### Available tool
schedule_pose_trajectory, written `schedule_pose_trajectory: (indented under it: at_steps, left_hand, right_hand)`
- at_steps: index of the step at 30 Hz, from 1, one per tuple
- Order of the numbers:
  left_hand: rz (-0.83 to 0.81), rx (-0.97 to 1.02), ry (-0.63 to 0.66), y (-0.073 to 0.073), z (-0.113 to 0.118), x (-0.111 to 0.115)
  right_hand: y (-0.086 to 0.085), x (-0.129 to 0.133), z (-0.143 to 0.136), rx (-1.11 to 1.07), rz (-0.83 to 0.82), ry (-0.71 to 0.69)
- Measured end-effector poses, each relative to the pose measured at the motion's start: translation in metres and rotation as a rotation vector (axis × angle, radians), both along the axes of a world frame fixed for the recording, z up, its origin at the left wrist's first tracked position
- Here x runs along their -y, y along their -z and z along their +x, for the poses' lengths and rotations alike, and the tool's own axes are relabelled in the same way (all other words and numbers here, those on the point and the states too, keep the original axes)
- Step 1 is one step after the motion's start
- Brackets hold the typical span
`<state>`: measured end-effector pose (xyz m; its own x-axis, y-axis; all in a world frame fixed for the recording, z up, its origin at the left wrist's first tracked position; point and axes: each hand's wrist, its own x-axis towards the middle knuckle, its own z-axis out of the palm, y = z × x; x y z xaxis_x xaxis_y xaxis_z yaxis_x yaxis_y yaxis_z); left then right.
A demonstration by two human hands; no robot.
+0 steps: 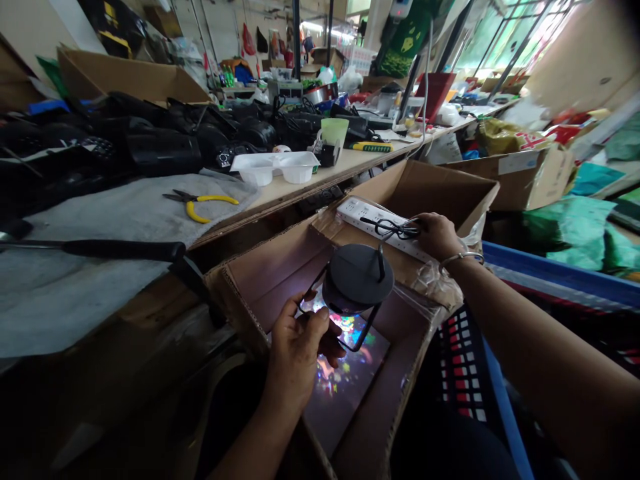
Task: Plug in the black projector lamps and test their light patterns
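My left hand (300,340) grips the bracket of a round black lamp (357,277), held above an open cardboard box (245,287). Coloured light patterns from the lamp fall on the box's bottom. At the far side of the box, my right hand (437,235) is closed on a bundled black cable (395,229), over a white power strip (363,217). The strip lies across cardboard between two box openings.
On the workbench at the left are yellow-handled pliers (200,203), a white plastic tray (277,167), a pale green cup (334,131) and many black devices (160,150). A blue-rimmed crate (560,267) stands at the right.
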<state>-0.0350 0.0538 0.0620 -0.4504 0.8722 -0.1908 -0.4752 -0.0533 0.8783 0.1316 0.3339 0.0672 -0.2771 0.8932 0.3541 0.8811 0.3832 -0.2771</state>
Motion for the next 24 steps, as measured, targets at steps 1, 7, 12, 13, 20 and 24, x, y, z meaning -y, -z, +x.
schedule_pose_trajectory:
  at_steps: [1, 7, 12, 13, 20, 24]
  left_hand:
    - [0.002, -0.001, -0.001, 0.0001, 0.0000, -0.0002]
    - [0.001, 0.001, 0.004, -0.0019, 0.0004, 0.0001]
    - [0.016, -0.014, 0.002, -0.0023, 0.0008, 0.0011]
    - [0.016, -0.015, 0.003, -0.0020, 0.0007, 0.0011]
    - [0.016, -0.021, 0.009, -0.0014, 0.0000, -0.0006]
    - [0.024, -0.010, 0.020, -0.0017, 0.0001, -0.0005]
  right_hand:
    - [0.0007, -0.0008, 0.0001, 0.000, 0.003, 0.005]
    - [0.0029, -0.0040, 0.0000, 0.001, 0.019, 0.011]
    - [0.0022, -0.0036, -0.0002, 0.006, 0.025, 0.004]
    - [0.0018, -0.0034, -0.0004, 0.005, 0.025, 0.004]
    - [0.0013, -0.0019, -0.0012, -0.015, 0.028, 0.008]
    - [0.0025, -0.0027, -0.0002, -0.017, 0.040, 0.004]
